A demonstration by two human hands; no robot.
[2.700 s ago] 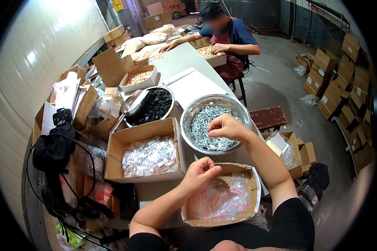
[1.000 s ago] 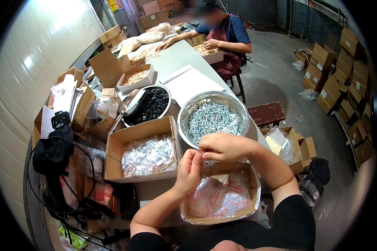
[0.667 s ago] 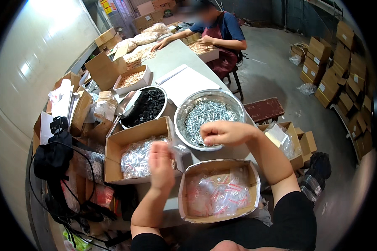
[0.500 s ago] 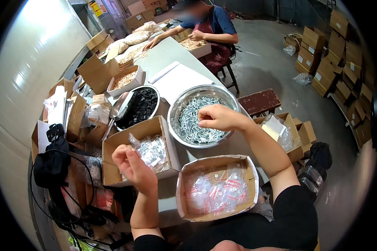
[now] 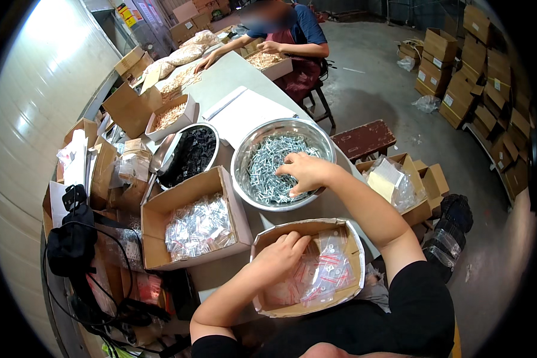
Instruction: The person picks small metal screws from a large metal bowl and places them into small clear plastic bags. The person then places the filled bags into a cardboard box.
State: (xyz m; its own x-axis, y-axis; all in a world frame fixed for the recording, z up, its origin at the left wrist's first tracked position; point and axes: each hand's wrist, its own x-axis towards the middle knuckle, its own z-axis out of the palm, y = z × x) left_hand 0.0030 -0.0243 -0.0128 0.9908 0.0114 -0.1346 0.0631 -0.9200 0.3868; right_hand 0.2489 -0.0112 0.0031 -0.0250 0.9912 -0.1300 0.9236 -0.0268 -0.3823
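My right hand [image 5: 307, 175] is over the steel bowl [image 5: 240, 190], its fingers apart and reaching into the silvery screws [image 5: 268, 161]. No screw shows clearly between the fingers. Inside the low cardboard box [image 5: 357, 262] in front of me, my left hand [image 5: 282, 258] lies over small clear zip bags [image 5: 325, 271] with red strips. Its fingers look loosely stretched; the tips are partly hidden against the bags. Several bags have small pale washer-like rings in them. To the left, a carton [image 5: 242, 224] holds a heap of clear bags with screws [image 5: 200, 225].
Behind the carton stands a bowl of black parts [image 5: 194, 155] with a metal scoop [image 5: 164, 154]. White paper [image 5: 253, 116] lies on the table. A person [image 5: 307, 36] works at the far end with wooden pieces. Right are a brown bench [image 5: 364, 140] and stacked cartons [image 5: 438, 65].
My left hand has left the carton of screw bags and moved right into the box of zip bags. My right hand has gone from closed fingers to spread ones, lower in the screws.
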